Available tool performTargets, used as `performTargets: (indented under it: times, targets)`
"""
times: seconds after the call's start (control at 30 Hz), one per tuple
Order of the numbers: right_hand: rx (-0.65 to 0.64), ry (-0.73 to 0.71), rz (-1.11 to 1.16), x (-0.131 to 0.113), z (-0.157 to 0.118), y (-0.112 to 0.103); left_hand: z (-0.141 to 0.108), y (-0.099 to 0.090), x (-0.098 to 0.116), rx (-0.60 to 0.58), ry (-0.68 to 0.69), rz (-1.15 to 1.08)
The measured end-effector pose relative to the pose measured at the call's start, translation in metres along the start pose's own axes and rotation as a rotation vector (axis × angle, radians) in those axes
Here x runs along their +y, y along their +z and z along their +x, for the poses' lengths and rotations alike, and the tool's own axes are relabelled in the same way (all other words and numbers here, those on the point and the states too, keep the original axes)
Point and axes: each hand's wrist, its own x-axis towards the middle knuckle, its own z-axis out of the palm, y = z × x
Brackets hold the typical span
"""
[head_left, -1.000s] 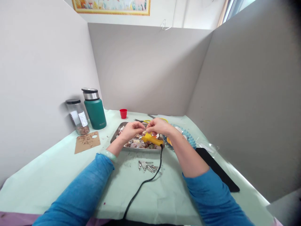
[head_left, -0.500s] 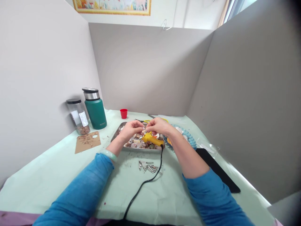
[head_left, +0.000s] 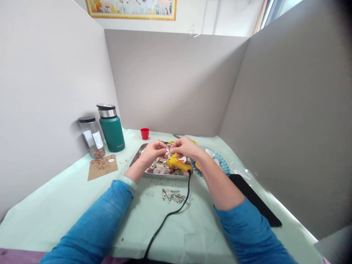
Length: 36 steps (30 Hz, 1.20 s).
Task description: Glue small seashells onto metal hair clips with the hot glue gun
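Above the metal tray [head_left: 162,176], my left hand [head_left: 151,151] pinches a small whitish, shiny piece [head_left: 167,149] between thumb and fingertips. Close beside it, my right hand [head_left: 184,147] is closed in a pinch with its fingertips almost meeting the left ones; what it holds is too small to make out. Seashells [head_left: 159,169] of several kinds fill the tray. A yellow glue gun [head_left: 178,164] lies across them, its black cord [head_left: 167,216] running toward me. Several small metal clips [head_left: 173,196] lie in front of the tray.
To the left stand a green bottle [head_left: 112,134] and a clear jar [head_left: 95,141], behind a brown card [head_left: 103,167]. A red cup [head_left: 145,134] and yellow-handled scissors [head_left: 171,142] are at the back. A blue plate [head_left: 226,167] and black mat [head_left: 255,200] lie right. Grey panels enclose the table.
Both hands keep nearly the same place, with only slight finger movement around the small piece. The whole view has shifted down a little.
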Motion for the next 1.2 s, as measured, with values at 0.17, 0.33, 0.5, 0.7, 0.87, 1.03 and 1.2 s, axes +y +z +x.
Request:
performTargets:
  times: [0.17, 0.33, 0.5, 0.7, 0.87, 1.03, 1.2]
  targets:
    - [0.046, -0.001, 0.044, -0.001, 0.001, 0.000, 0.001, -0.002, 0.000, 0.010, -0.001, -0.028]
    - [0.114, 0.007, 0.098, -0.003, 0.002, 0.001, 0.002, -0.002, 0.000, 0.093, 0.041, -0.050]
    - [0.145, 0.038, -0.119, -0.002, 0.003, 0.002, 0.003, -0.001, 0.002, 0.216, 0.102, -0.042]
    - [-0.010, 0.103, -0.945, -0.007, -0.005, 0.002, 0.004, -0.005, 0.000, 0.164, 0.062, -0.159]
    - [-0.178, 0.190, -1.111, -0.013, -0.011, 0.013, 0.003, -0.008, 0.001, 0.109, 0.006, -0.277]
    - [-0.242, 0.206, -1.162, -0.011, -0.010, 0.021, 0.001, -0.008, 0.005, 0.070, -0.023, -0.340]
    - [-0.102, 0.151, -1.063, -0.013, -0.014, -0.003, 0.001, -0.008, 0.007, 0.091, -0.026, -0.378]
